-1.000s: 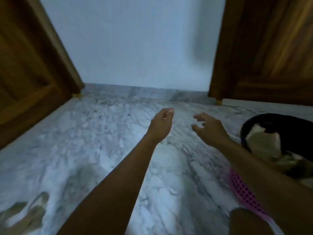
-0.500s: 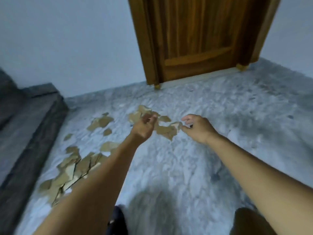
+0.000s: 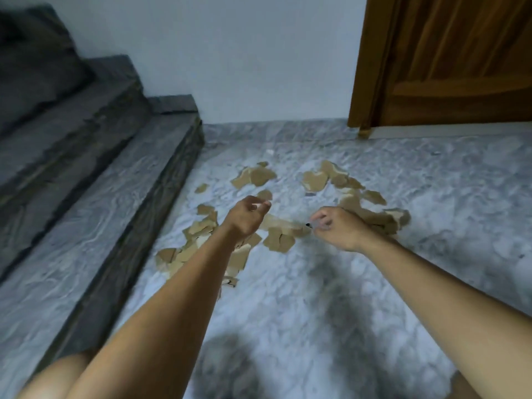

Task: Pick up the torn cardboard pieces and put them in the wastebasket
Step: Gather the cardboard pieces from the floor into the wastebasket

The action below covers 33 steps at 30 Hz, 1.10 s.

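Several torn brown cardboard pieces point(image 3: 280, 240) lie scattered on the white marble floor point(image 3: 316, 298), from the foot of the steps across to the right. My left hand point(image 3: 244, 217) hovers over the middle of the scatter, fingers loosely curled and apart, holding nothing. My right hand point(image 3: 335, 226) hangs just above the pieces on the right, fingers bent and empty. Both forearms reach in from the bottom. The wastebasket is out of view.
Dark grey stone steps point(image 3: 95, 182) rise along the left. A wooden door point(image 3: 449, 61) stands at the back right against a pale wall point(image 3: 244, 59). Bare marble floor stretches to the right and toward me.
The view has swung left, from the wastebasket to the cardboard scatter and steps. Both empty hands have come over the pieces; the wastebasket has dropped out of sight.
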Tool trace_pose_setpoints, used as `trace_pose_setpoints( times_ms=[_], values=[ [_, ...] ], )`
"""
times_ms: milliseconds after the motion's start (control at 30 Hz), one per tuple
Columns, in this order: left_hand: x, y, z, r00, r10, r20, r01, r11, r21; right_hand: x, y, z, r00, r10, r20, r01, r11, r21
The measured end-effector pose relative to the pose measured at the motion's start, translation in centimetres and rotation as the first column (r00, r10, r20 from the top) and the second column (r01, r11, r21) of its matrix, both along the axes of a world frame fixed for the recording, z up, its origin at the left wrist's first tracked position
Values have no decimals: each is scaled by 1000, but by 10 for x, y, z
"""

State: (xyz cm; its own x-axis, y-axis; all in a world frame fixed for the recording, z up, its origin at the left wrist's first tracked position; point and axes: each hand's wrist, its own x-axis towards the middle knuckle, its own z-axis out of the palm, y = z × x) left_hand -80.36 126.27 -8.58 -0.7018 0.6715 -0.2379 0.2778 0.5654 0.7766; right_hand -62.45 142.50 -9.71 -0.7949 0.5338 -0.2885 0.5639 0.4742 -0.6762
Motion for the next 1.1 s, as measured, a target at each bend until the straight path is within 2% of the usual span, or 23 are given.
trace_pose_setpoints(
  times_ms=[167,367,533,633,700,800,867,933,1033,1100],
  values=[
    [-72,-25,-29,998,-5,61,10,997,-72,-75,-36,-18,981,129,143,-126,992,-26],
    [-147,-85,-80,987,72,143,-40,975,-220,-159,-83,-60,899,307,312,-294,952,-89],
    [-164,-133,-145,990,-4,138,65,895,-442,-194,-110,-123,792,465,395,-463,880,-107],
    [-150,-152,-187,982,79,174,13,882,-471,-207,-127,-167,776,492,395,-511,857,-64],
    [-134,-155,-213,995,63,74,-14,845,-534,-213,-141,-196,822,431,373,-456,890,-21],
    [-102,-147,-238,966,242,-93,-253,803,-540,-218,-161,-225,917,270,295,-289,957,23],
    [-85,-138,-251,941,273,-199,-338,780,-527,-213,-169,-238,938,232,257,-271,954,127],
    [-82,-137,-264,925,294,-239,-378,768,-517,-207,-168,-248,933,262,247,-314,927,205],
    [-88,-139,-277,938,198,-286,-324,796,-511,-195,-152,-255,907,309,287,-365,915,171],
    [-91,-141,-277,940,210,-268,-322,805,-499,-189,-138,-255,873,353,336,-413,902,127]
  ],
)
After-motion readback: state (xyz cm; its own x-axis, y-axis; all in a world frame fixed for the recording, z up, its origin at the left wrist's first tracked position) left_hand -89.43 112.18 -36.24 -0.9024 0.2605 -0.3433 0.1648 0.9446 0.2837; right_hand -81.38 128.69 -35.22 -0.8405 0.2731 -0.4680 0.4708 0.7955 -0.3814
